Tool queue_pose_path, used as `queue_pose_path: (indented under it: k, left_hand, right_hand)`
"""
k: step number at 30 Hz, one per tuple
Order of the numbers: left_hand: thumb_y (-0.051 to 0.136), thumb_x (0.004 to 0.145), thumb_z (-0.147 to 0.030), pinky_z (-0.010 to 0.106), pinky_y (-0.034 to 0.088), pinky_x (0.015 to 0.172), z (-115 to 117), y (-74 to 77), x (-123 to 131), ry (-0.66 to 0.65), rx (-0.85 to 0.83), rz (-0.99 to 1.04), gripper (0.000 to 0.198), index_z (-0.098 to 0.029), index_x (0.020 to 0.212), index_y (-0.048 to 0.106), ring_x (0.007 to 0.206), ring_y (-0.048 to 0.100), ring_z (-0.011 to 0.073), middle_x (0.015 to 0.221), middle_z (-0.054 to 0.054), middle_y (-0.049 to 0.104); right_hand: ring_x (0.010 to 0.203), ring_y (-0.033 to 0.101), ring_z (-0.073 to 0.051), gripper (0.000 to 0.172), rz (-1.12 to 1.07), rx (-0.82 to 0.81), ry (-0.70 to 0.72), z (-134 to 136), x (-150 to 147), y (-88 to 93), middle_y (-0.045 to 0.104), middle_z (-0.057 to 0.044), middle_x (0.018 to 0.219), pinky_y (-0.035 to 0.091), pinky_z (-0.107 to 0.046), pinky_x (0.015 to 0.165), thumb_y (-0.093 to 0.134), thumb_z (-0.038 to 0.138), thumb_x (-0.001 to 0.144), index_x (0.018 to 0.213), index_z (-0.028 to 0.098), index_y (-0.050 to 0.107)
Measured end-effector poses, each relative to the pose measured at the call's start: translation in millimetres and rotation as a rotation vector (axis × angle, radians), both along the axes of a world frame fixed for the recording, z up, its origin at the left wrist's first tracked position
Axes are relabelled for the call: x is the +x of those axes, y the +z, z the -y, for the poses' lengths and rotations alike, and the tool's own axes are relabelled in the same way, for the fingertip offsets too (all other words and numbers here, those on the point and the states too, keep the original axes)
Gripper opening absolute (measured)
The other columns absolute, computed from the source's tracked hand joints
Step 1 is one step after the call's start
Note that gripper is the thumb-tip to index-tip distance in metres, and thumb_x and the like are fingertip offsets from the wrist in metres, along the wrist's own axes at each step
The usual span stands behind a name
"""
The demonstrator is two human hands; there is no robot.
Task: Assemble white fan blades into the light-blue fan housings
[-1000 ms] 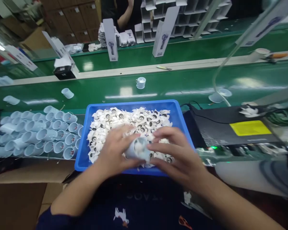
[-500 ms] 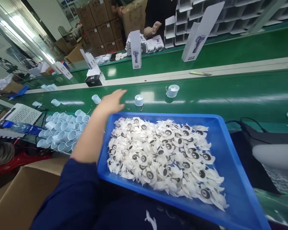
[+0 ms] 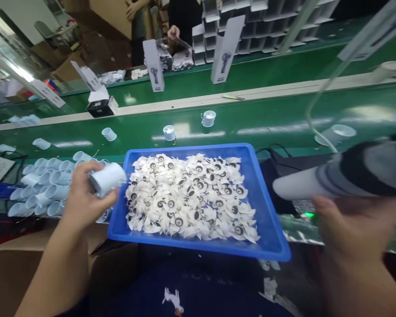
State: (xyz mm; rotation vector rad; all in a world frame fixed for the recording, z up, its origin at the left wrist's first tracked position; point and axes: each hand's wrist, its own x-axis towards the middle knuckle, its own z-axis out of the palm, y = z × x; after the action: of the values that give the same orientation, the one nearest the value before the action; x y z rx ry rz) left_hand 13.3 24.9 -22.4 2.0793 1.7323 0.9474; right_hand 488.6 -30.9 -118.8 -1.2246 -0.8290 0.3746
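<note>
With the hands held well apart, the left hand (image 3: 86, 193) is gripping a white tube (image 3: 107, 179) firmly beside a blue tray (image 3: 198, 243) of fan blades (image 3: 188, 198), while the blurred right hand (image 3: 356, 237) is apparently holding a grey-and-white handle (image 3: 350, 176).

A factory assembly hall: long green conveyor belts (image 3: 257, 132) run side by side, with a blue plastic parts tray (image 3: 185, 148) of moulded white pieces at the workstation. Upright white product cartons (image 3: 224, 50) and stacked white carton inserts (image 3: 260, 31) line the far belt; a brown cardboard carton (image 3: 20, 264) sits close by, and the far end looks like more storage, though it is hard to make out.
</note>
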Motion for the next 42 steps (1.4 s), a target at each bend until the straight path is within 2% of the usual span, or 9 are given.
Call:
queue_pose_path:
  k: [4,8,10,12,16,19,22,34,42]
  left_hand:
    - [0.078,0.075,-0.033,0.041,0.056,0.086,18,-17.2,68,-0.409,-0.172,0.118,0.049,-0.027,0.119,0.056,0.105,0.064,0.0269,0.116,0.006,0.059]
    - [0.080,0.077,-0.033,0.042,0.054,0.096,36,-41.2,116,-0.678,-0.270,0.175,0.055,-0.032,0.127,0.058,0.116,0.061,0.0285,0.127,0.008,0.056]
    - [0.076,0.080,-0.027,0.044,0.049,0.104,44,-48.1,134,-0.757,-0.276,0.172,0.057,-0.032,0.132,0.053,0.129,0.056,0.0304,0.140,0.010,0.052]
    - [0.071,0.080,-0.020,0.045,0.046,0.108,50,-50.3,149,-0.799,-0.253,0.180,0.059,-0.031,0.134,0.049,0.132,0.054,0.0298,0.141,0.010,0.054]
    - [0.077,0.075,-0.025,0.039,0.052,0.088,58,-45.6,169,-0.769,-0.178,0.181,0.052,-0.028,0.121,0.054,0.102,0.066,0.0263,0.112,0.004,0.069]
    - [0.080,0.074,-0.034,0.033,0.050,0.070,61,-39.9,175,-0.760,-0.180,0.194,0.032,-0.024,0.096,0.059,0.080,0.066,0.0220,0.091,0.001,0.068]
    - [0.079,0.074,-0.037,0.031,0.046,0.064,64,-36.1,177,-0.746,-0.187,0.212,0.030,-0.022,0.085,0.056,0.071,0.061,0.0191,0.080,-0.001,0.064]
    - [0.078,0.072,-0.034,0.029,0.040,0.062,68,-35.1,179,-0.734,-0.227,0.210,0.029,-0.022,0.080,0.053,0.064,0.052,0.0144,0.075,-0.003,0.056]
    - [0.079,0.072,-0.034,0.036,0.050,0.073,71,-26.7,177,-0.697,-0.376,0.059,0.035,-0.025,0.101,0.060,0.084,0.065,0.0247,0.094,0.001,0.069]
  right_hand:
    - [0.080,0.065,-0.028,0.060,-0.055,0.063,0.129,-5,-6,19.5,0.065,-0.008,0.091,0.055,-0.057,0.084,0.098,0.038,0.039,0.091,0.024,0.070]
    - [0.070,0.061,-0.018,0.067,-0.318,0.032,0.254,6,-22,73.4,0.057,-0.002,0.084,0.061,-0.041,0.067,0.098,0.058,0.033,0.084,0.025,0.070]
    - [0.072,0.064,-0.017,0.075,-0.427,-0.059,0.462,11,-40,103.1,0.061,-0.001,0.091,0.062,-0.039,0.068,0.096,0.065,0.035,0.094,0.029,0.070]
    - [0.078,0.067,-0.018,0.068,-0.509,-0.102,0.716,11,-62,123.5,0.066,-0.001,0.099,0.062,-0.040,0.075,0.095,0.060,0.045,0.098,0.028,0.069]
    - [0.085,0.069,-0.018,0.038,-0.638,0.002,1.036,1,-102,129.4,0.069,-0.002,0.099,0.061,-0.036,0.082,0.089,0.040,0.065,0.092,0.021,0.070]
    - [0.084,0.067,-0.018,0.036,-0.615,0.027,0.999,-1,-115,120.6,0.068,-0.002,0.094,0.061,-0.032,0.078,0.089,0.039,0.067,0.091,0.021,0.070]
    - [0.080,0.066,-0.019,0.039,-0.515,-0.004,0.935,2,-116,117.0,0.067,-0.002,0.089,0.062,-0.033,0.073,0.089,0.047,0.065,0.088,0.021,0.069]
    - [0.079,0.065,-0.020,0.040,-0.408,-0.020,0.906,13,-111,115.2,0.065,-0.001,0.086,0.062,-0.037,0.076,0.088,0.049,0.069,0.090,0.022,0.067]
    - [0.081,0.066,-0.021,0.044,-0.394,-0.147,0.814,9,-118,129.2,0.062,-0.002,0.088,0.061,-0.038,0.075,0.086,0.053,0.064,0.087,0.024,0.063]
